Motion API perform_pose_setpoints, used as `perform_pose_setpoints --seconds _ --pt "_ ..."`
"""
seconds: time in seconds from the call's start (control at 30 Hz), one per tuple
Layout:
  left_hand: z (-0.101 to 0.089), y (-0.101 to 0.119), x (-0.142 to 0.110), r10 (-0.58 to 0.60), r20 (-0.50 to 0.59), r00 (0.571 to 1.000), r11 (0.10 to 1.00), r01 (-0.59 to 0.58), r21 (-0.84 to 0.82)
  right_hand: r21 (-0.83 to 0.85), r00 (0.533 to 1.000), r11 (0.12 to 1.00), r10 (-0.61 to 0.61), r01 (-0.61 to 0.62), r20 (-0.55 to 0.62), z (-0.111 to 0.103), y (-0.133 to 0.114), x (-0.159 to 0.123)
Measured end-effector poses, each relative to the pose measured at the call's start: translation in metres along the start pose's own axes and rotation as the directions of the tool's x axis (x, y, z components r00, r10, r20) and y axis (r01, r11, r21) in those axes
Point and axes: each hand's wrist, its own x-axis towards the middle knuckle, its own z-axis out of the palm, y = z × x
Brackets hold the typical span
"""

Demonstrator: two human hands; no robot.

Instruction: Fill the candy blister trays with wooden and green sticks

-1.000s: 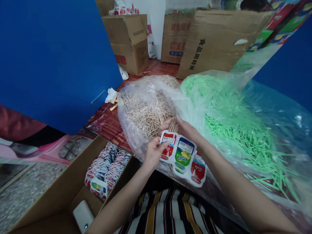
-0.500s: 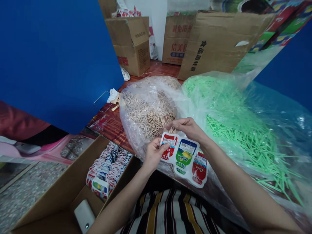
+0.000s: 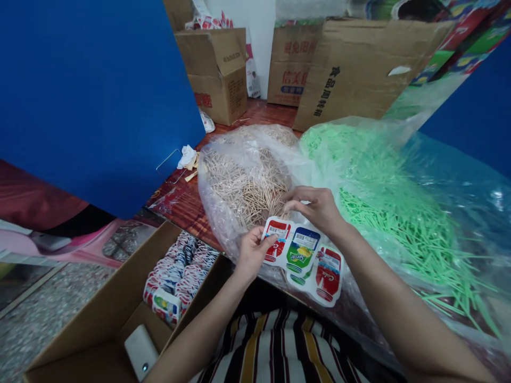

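Observation:
My left hand point(image 3: 251, 252) is closed on a strip of joined flat candy-style packets, pinching its left end between thumb and fingers. The packet strip point(image 3: 301, 250) shows bottle-shaped red Cola and green-blue Sprite prints with white edges; another layer shows beneath. Just above it, my right hand point(image 3: 315, 207) is bent, thumb and forefinger tips close together at the near edge of a heap of thin beige sticks point(image 3: 247, 186). What those fingertips hold, if anything, is too small to make out. The sticks lie in a clear plastic bag point(image 3: 211, 207).
Bright green thin sticks point(image 3: 383, 213) spill from plastic on the right. At lower left, an open carton point(image 3: 80, 319) holds stacked packets point(image 3: 179, 276) and a white device point(image 3: 140, 351). Cardboard boxes point(image 3: 359, 69) stand behind; a blue panel point(image 3: 91, 106) rises at left.
My right hand has moved slightly right, its fingers now more curled with the tips drawn together. The left hand keeps its hold on the packet strip, which has shifted only slightly.

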Motion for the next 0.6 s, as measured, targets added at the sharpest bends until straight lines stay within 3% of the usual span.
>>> perform_pose_setpoints --seconds 0.17,0.23,0.3,0.33,0.37,0.47,0.6 --pt "0.001 -0.001 -0.001 -0.005 0.006 1.0 1.0 0.005 0.006 0.061 0.988 0.998 -0.017 0.008 0.156 -0.009 -0.003 0.006" --pt "0.0 -0.002 -0.002 -0.02 0.006 1.0 1.0 0.02 0.015 0.041 0.999 0.998 0.05 -0.05 -0.006 -0.014 0.003 0.009" --pt "0.0 -0.002 -0.003 -0.03 0.018 0.999 0.999 0.029 0.024 -0.028 0.967 0.989 0.137 -0.146 -0.214 -0.018 0.01 0.01" --pt "0.0 -0.002 -0.003 -0.03 0.025 0.999 0.999 0.029 0.027 -0.073 0.959 0.98 0.164 -0.185 -0.232 -0.02 0.013 0.009" --pt "0.0 -0.002 -0.004 -0.027 0.028 0.999 0.999 0.026 0.027 -0.113 0.966 0.972 0.182 -0.205 -0.184 -0.02 0.014 0.008" --pt "0.002 -0.003 -0.004 -0.024 0.023 0.999 1.0 0.023 0.017 -0.104 0.969 0.977 0.199 -0.184 0.149 -0.018 0.006 -0.004" --pt "0.004 -0.006 -0.005 -0.017 0.013 1.0 1.0 0.018 -0.009 0.028 0.878 0.985 0.138 -0.17 0.458 -0.011 -0.016 -0.028"
